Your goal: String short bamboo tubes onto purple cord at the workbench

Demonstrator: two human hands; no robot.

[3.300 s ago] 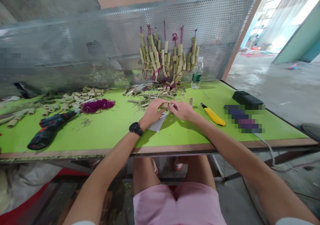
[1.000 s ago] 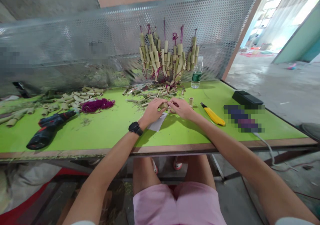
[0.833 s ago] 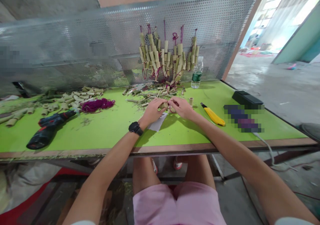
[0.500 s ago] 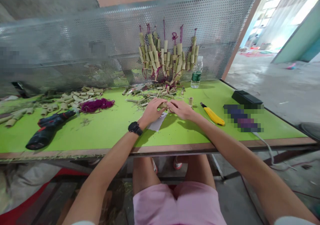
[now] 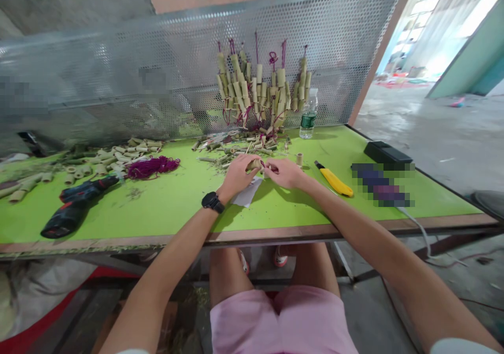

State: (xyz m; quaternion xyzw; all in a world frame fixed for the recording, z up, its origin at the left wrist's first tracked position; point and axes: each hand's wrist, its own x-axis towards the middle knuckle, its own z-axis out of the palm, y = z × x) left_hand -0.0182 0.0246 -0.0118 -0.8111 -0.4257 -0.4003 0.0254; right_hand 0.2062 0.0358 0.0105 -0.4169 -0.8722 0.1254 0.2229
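Note:
My left hand is closed around a short bamboo tube held just above the green table. Facing it, my right hand pinches a bit of purple cord at the tube's end; its fingers partly hide the cord. Under my hands lies a crumpled white paper. Just beyond my right hand, a small bamboo tube stands upright. Loose bamboo pieces and scraps lie past my left hand.
A yellow utility knife and a black box lie right, near a water bottle. Strung bamboo bundles hang on the perforated metal panel. At left are a cordless drill, purple cord bundle and bamboo pile.
My right hand has drawn slightly away from the tube, and purple cord now shows between my hands. My left hand keeps its hold in nearly the same place.

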